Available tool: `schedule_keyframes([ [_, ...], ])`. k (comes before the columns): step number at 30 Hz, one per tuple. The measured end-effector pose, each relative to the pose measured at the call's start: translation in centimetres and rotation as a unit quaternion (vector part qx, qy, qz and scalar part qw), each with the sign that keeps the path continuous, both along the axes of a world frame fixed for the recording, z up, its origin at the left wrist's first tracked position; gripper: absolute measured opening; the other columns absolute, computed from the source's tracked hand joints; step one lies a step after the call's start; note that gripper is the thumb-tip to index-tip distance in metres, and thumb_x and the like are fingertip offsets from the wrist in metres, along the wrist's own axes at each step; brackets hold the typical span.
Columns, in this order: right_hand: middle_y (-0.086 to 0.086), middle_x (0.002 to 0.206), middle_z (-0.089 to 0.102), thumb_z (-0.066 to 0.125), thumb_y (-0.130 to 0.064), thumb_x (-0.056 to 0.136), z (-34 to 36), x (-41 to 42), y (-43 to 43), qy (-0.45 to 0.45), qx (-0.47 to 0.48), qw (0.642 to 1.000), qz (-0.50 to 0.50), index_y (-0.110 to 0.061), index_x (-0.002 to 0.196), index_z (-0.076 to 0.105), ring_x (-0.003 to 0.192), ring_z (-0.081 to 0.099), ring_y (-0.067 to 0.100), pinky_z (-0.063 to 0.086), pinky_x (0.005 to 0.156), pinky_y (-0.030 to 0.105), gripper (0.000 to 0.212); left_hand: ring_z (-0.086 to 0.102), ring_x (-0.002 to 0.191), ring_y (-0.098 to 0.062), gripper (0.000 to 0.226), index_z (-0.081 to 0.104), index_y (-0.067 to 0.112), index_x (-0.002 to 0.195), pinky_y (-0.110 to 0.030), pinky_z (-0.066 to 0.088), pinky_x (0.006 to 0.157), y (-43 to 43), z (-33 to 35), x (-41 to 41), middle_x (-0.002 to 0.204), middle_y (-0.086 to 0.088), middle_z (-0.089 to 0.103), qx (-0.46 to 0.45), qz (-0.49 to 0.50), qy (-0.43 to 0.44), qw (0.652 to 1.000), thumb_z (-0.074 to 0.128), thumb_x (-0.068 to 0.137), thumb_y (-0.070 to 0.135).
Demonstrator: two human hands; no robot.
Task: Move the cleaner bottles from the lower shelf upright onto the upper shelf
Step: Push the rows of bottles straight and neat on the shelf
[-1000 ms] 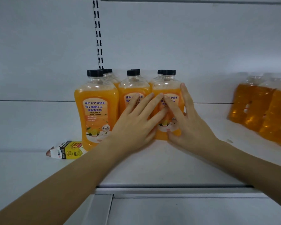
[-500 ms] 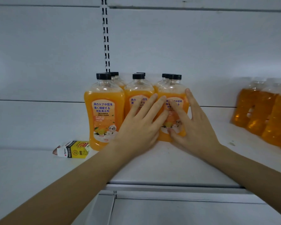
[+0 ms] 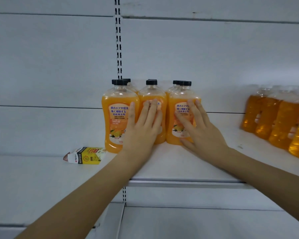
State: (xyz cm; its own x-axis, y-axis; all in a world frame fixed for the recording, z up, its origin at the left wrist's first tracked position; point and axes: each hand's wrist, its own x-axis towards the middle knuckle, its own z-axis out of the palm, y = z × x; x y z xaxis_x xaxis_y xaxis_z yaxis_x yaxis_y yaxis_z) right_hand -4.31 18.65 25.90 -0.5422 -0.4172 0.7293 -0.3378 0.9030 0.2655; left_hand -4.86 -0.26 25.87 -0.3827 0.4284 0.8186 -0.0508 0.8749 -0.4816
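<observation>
While the cleaner bottles (image 3: 118,118) stand upright in a tight cluster on the upper shelf (image 3: 179,164), both hands are released and grip nothing. The left hand (image 3: 141,133) lies flat, fingers straight, on the middle front bottle (image 3: 151,95); the right hand (image 3: 204,135) lies flat on the front bottle (image 3: 179,99) at its three o'clock. The step looks like squaring the row toward twelve o'clock. Push low and evenly with both palms so none tips. A small yellow carton (image 3: 84,156) lies at the cluster's nine o'clock, and amber bottles (image 3: 280,121) stand well apart at three o'clock.
</observation>
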Motion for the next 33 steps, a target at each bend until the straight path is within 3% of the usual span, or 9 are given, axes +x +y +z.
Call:
schedule_keyframes([
  [3, 0.031, 0.143, 0.032, 0.083, -0.022, 0.065, -0.2, 0.3, 0.0, -0.015, 0.001, 1.000, -0.005, -0.006, 0.135, 0.047, 0.132, 0.028, 0.050, 0.051, 0.084, 0.047, 0.080, 0.045, 0.130, -0.024, 0.063, 0.053, 0.017, 0.132, -0.054, 0.032, 0.105, 0.1, -0.3, 0.1, 0.141, -0.008, 0.048, -0.004, -0.004, -0.015, 1.000, 0.009, 0.086, 0.022],
  [5, 0.031, 0.144, 0.030, 0.080, -0.020, 0.068, -0.3, 0.5, -0.2, -0.018, 0.002, 1.000, -0.012, -0.005, 0.136, 0.045, 0.133, 0.025, 0.050, 0.045, 0.094, 0.050, 0.078, 0.045, 0.130, -0.024, 0.058, 0.052, 0.018, 0.132, -0.053, 0.032, 0.105, -0.1, -0.5, 0.3, 0.142, -0.006, 0.047, -0.016, -0.014, -0.021, 1.000, 0.013, 0.089, 0.025],
  [10, 0.031, 0.142, 0.034, 0.074, -0.017, 0.072, 0.0, 1.5, -1.1, -0.008, -0.011, 0.999, -0.049, -0.004, 0.134, 0.048, 0.132, 0.030, 0.049, 0.033, 0.103, 0.061, 0.068, 0.043, 0.131, -0.029, 0.046, 0.055, 0.014, 0.129, -0.056, 0.030, 0.104, -2.4, -0.1, 1.3, 0.139, -0.011, 0.049, -0.022, -0.138, 0.013, 0.990, 0.051, 0.085, 0.026],
  [12, 0.029, 0.142, 0.035, 0.073, -0.019, 0.073, -0.2, 1.7, -1.9, -0.013, 0.001, 0.999, -0.046, -0.005, 0.133, 0.049, 0.133, 0.032, 0.047, 0.032, 0.104, 0.060, 0.066, 0.041, 0.131, -0.035, 0.055, 0.055, 0.014, 0.129, -0.060, 0.030, 0.102, -3.9, 0.2, 1.8, 0.140, -0.015, 0.046, -0.001, -0.168, 0.023, 0.986, 0.062, 0.075, 0.021],
  [15, 0.028, 0.143, 0.035, 0.074, -0.018, 0.070, -0.6, 1.8, -3.9, -0.021, 0.020, 0.999, -0.020, -0.007, 0.133, 0.050, 0.132, 0.034, 0.046, 0.029, 0.106, 0.060, 0.069, 0.035, 0.132, -0.044, 0.079, 0.050, 0.015, 0.134, -0.068, 0.028, 0.098, -6.4, 0.5, 2.1, 0.143, -0.020, 0.040, 0.051, -0.126, -0.009, 0.991, 0.076, 0.061, 0.027],
  [19, 0.019, 0.152, 0.021, 0.069, -0.025, 0.077, -0.4, 1.3, -6.5, -0.041, 0.042, 0.998, -0.013, -0.017, 0.143, 0.033, 0.141, 0.018, 0.038, 0.010, 0.113, 0.050, 0.076, 0.016, 0.139, -0.046, 0.095, 0.018, 0.032, 0.147, -0.069, 0.029, 0.096, -7.9, 0.4, 2.4, 0.156, -0.013, 0.013, 0.114, -0.088, -0.127, 0.981, 0.070, 0.069, 0.048],
  [22, 0.014, 0.155, 0.011, 0.062, -0.029, 0.083, -0.5, 0.7, -7.3, -0.052, 0.035, 0.998, -0.020, -0.022, 0.146, 0.020, 0.143, 0.006, 0.035, 0.001, 0.114, 0.049, 0.076, 0.007, 0.140, -0.044, 0.104, -0.011, 0.045, 0.140, -0.065, 0.031, 0.101, -8.3, 0.1, 1.7, 0.156, -0.007, -0.015, 0.161, -0.126, -0.194, 0.959, 0.068, 0.072, 0.052],
  [29, 0.013, 0.156, 0.009, 0.064, -0.025, 0.080, -0.6, 0.3, -7.8, -0.058, 0.016, 0.998, -0.014, -0.020, 0.146, 0.025, 0.144, 0.007, 0.034, 0.000, 0.113, 0.045, 0.077, 0.024, 0.138, -0.035, 0.107, 0.002, 0.047, 0.138, -0.043, 0.048, 0.095, -9.1, -0.5, 0.3, 0.142, 0.003, -0.037, 0.210, -0.304, -0.216, 0.904, 0.080, 0.065, 0.040],
  [33, 0.014, 0.156, 0.007, 0.063, -0.024, 0.081, -0.8, 0.2, -7.6, -0.054, 0.019, 0.998, -0.015, -0.019, 0.147, 0.022, 0.144, 0.005, 0.035, -0.002, 0.112, 0.044, 0.077, 0.025, 0.137, -0.036, 0.110, -0.001, 0.051, 0.138, -0.046, 0.050, 0.091, -9.2, -0.7, -0.6, 0.145, -0.002, -0.033, 0.201, -0.314, -0.202, 0.905, 0.079, 0.062, 0.047],
])
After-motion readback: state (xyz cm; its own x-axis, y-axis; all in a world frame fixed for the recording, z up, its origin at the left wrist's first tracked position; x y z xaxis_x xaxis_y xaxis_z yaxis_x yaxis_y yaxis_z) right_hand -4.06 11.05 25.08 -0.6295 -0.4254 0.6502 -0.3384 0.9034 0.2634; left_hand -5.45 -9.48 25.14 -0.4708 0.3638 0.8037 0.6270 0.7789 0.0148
